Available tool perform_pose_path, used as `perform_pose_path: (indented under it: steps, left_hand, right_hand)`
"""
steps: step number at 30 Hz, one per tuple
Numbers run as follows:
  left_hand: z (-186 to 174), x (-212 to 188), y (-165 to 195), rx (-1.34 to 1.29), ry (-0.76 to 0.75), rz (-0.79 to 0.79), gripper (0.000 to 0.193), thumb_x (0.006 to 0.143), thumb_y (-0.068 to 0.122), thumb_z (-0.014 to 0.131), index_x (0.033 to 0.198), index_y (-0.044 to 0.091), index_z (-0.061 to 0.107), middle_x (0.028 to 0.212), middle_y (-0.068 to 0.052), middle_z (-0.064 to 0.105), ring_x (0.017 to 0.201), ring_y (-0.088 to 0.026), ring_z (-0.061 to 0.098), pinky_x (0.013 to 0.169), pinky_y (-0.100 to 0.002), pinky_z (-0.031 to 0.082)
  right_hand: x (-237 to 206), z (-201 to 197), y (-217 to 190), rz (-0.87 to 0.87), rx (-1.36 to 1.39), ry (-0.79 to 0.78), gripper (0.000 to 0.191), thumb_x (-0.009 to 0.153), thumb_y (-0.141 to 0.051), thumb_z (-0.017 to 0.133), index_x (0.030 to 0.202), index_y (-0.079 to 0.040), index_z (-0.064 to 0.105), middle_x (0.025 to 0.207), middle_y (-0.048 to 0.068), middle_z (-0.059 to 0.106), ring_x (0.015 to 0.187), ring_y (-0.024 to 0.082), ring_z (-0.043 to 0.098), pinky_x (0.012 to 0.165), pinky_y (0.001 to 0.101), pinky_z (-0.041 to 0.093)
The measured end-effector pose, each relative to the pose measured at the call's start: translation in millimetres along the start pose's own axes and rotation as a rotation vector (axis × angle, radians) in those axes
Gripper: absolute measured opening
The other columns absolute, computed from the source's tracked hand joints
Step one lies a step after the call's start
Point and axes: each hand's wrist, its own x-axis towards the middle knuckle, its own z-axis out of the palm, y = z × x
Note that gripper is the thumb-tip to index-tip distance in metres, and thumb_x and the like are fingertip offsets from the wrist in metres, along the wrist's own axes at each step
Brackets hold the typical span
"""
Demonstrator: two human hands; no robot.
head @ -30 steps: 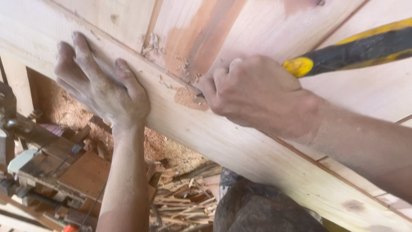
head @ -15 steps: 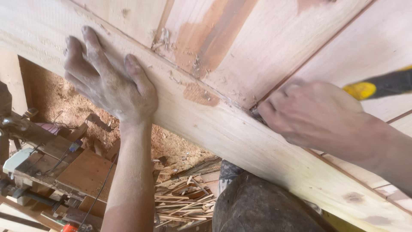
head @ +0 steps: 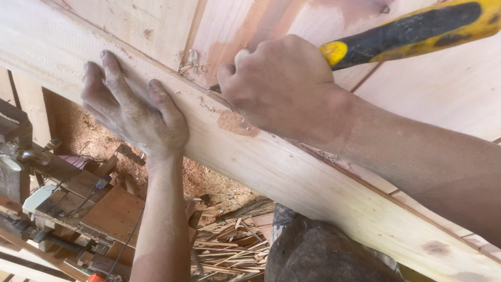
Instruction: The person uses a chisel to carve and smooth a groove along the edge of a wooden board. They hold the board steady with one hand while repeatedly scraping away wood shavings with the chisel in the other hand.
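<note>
The left hand (head: 133, 112) lies flat, fingers (head: 112, 68) spread, on the one long pale wooden plank (head: 292, 172). The right hand (head: 279, 83) is clenched around one yellow-and-black handled tool (head: 412, 31) (its tip is hidden) at the plank's upper edge.

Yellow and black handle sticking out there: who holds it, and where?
The right hand grips the yellow-and-black tool handle near its front end; its tip is hidden.

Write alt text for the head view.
A right hand grips a yellow-and-black tool handle against a pale wooden plank, while the left hand presses flat on it. Wood scraps lie below.
</note>
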Motion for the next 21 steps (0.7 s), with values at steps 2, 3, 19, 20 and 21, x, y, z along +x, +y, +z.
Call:
perform_pose_path:
  steps: [2,3,19,20,21]
  left_hand:
    - [1.6,1.2,-0.3,-0.001,0.009,-0.006,0.057,0.116,0.052,0.027,0.163,0.02,0.026,0.15,-0.018,0.035,0.141,-0.028,0.04,0.115,-0.052,0.039]
    - [1.5,0.6,-0.4,0.004,0.004,-0.002,0.057,0.116,0.051,0.027,0.164,0.02,0.026,0.15,-0.018,0.035,0.141,-0.029,0.039,0.115,-0.052,0.039]
    - [1.8,0.7,1.8,0.011,-0.028,-0.002,0.058,0.117,0.053,0.025,0.166,0.023,0.017,0.155,-0.021,0.032,0.138,-0.029,0.04,0.114,-0.051,0.038]
    - [-0.9,-0.9,2.6,0.005,-0.042,-0.003,0.057,0.118,0.053,0.026,0.166,0.023,0.017,0.155,-0.022,0.031,0.14,-0.03,0.039,0.115,-0.052,0.037]
    - [-2.0,-0.3,3.6,-0.022,-0.037,-0.006,0.057,0.118,0.054,0.027,0.165,0.023,0.017,0.154,-0.022,0.031,0.139,-0.029,0.039,0.115,-0.051,0.038]
  right_hand:
    - [8.7,-2.8,-5.6,-0.016,-0.038,-0.028,0.012,0.088,-0.017,0.064,0.078,-0.01,0.063,0.059,0.002,0.062,0.048,0.012,0.06,0.037,0.0305,0.048]
    - [10.5,-4.8,-7.5,-0.025,-0.055,-0.045,0.013,0.089,-0.017,0.063,0.079,-0.009,0.063,0.058,0.002,0.062,0.046,0.012,0.06,0.037,0.0303,0.047]
    - [-72.8,-18.8,6.9,-0.072,-0.033,-0.798,0.028,0.1,-0.025,0.05,0.12,-0.005,0.054,0.08,0.007,0.062,0.058,0.015,0.059,0.043,0.0295,0.052]
    - [-69.2,-21.3,7.3,-0.058,-0.027,-0.818,0.028,0.102,-0.025,0.05,0.122,-0.006,0.053,0.081,0.007,0.063,0.06,0.015,0.06,0.042,0.0293,0.052]
    - [-63.2,-24.2,7.2,-0.038,-0.019,-0.839,0.029,0.103,-0.025,0.05,0.125,-0.007,0.051,0.083,0.007,0.065,0.062,0.015,0.062,0.041,0.029,0.053]
